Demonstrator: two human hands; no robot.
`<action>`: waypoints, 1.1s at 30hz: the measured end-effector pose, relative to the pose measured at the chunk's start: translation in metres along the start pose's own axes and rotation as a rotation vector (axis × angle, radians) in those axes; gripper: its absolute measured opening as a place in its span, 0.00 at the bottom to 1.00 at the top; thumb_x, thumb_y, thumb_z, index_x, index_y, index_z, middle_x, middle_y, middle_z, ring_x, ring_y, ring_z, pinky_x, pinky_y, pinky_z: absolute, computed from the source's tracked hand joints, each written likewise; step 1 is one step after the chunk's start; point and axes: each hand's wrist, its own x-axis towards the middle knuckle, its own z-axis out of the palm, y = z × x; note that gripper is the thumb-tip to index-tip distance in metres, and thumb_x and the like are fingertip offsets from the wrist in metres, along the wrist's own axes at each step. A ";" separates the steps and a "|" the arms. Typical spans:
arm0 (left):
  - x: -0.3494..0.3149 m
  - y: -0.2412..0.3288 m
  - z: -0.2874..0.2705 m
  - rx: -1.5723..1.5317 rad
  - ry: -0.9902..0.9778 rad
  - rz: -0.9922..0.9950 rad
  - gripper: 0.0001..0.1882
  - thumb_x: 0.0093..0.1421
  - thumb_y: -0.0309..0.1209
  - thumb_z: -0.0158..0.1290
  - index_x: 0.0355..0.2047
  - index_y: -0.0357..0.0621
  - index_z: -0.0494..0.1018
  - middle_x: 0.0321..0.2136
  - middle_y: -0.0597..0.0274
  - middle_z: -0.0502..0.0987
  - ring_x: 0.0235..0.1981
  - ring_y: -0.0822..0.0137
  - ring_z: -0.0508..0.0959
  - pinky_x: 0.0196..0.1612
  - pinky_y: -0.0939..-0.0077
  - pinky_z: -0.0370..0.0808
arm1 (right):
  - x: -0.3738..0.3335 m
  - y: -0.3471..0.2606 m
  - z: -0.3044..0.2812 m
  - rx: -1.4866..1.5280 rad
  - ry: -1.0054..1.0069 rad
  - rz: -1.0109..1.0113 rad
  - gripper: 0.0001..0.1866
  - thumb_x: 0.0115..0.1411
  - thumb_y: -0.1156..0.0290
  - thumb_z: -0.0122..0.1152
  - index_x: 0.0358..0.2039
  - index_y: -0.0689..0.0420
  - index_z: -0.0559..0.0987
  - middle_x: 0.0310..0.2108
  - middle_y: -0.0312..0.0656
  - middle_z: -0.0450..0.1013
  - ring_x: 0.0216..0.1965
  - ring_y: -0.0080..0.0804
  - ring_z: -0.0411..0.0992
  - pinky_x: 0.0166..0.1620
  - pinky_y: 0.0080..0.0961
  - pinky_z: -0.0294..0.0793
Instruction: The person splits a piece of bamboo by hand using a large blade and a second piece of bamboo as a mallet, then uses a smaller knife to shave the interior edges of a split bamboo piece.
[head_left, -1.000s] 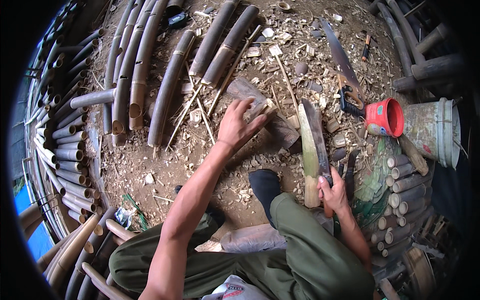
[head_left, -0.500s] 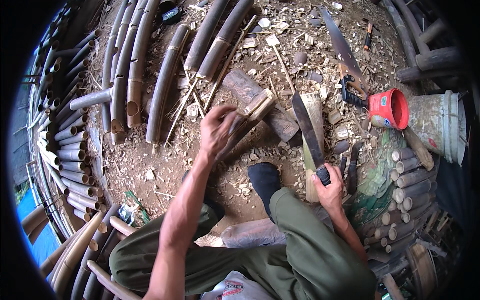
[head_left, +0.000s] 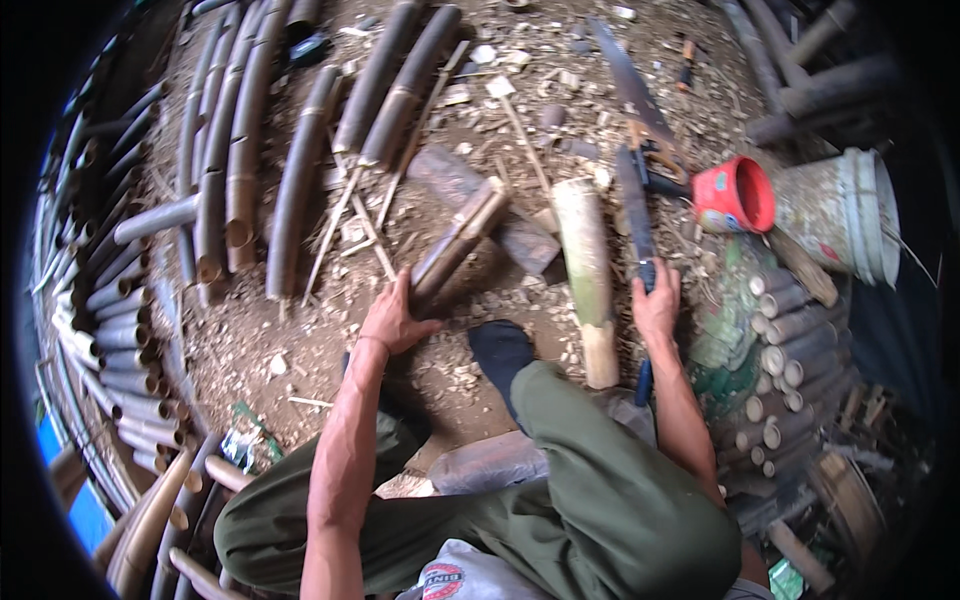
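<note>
A split bamboo piece (head_left: 455,245) slants with its far end resting on a short dark log (head_left: 525,243). My left hand (head_left: 395,318) grips its near end, thumb on one side and fingers on the other. On the right, my right hand (head_left: 655,303) is closed around the dark handle of a machete (head_left: 633,205), whose blade points away from me, low beside the saw. Between my hands lies a wooden mallet (head_left: 585,255) with a thick pale and green head and a narrower handle toward me.
A handsaw (head_left: 625,80) lies beyond the machete, near a red pail (head_left: 735,195) and a grey bucket (head_left: 840,215). Bamboo poles (head_left: 300,190) lie at the far left. Cut bamboo pieces (head_left: 790,370) are stacked at right. Wood chips cover the ground (head_left: 240,340).
My right hand has carried the machete off the mallet to its right side. My left hand has come down from above the bamboo piece to its near end. The view has shifted slightly.
</note>
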 end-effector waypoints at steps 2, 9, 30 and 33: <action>0.002 -0.003 0.008 0.000 0.040 -0.015 0.48 0.48 0.37 0.66 0.66 0.47 0.54 0.53 0.42 0.70 0.54 0.44 0.71 0.57 0.57 0.69 | -0.009 0.028 0.003 0.027 -0.026 -0.043 0.31 0.55 0.74 0.64 0.59 0.61 0.66 0.45 0.53 0.66 0.47 0.52 0.68 0.50 0.41 0.68; -0.007 -0.003 0.013 0.136 0.156 0.019 0.48 0.50 0.32 0.63 0.68 0.51 0.50 0.49 0.48 0.69 0.49 0.45 0.72 0.51 0.57 0.72 | -0.099 0.030 -0.021 -0.228 0.125 -0.094 0.18 0.53 0.70 0.61 0.45 0.56 0.74 0.44 0.47 0.68 0.47 0.48 0.66 0.49 0.41 0.66; -0.043 0.264 0.086 -0.171 0.187 1.237 0.27 0.55 0.31 0.47 0.57 0.46 0.66 0.49 0.52 0.71 0.56 0.56 0.70 0.66 0.57 0.60 | -0.124 -0.047 -0.195 0.976 -0.236 0.730 0.29 0.68 0.42 0.36 0.22 0.54 0.67 0.09 0.30 0.55 0.11 0.24 0.57 0.25 0.30 0.70; -0.025 0.265 0.047 -0.112 0.238 1.141 0.17 0.53 0.35 0.50 0.43 0.47 0.71 0.35 0.60 0.70 0.42 0.61 0.73 0.52 0.61 0.69 | -0.098 -0.063 -0.171 1.375 -0.452 0.658 0.38 0.62 0.28 0.25 0.23 0.52 0.66 0.10 0.31 0.54 0.14 0.29 0.58 0.33 0.37 0.70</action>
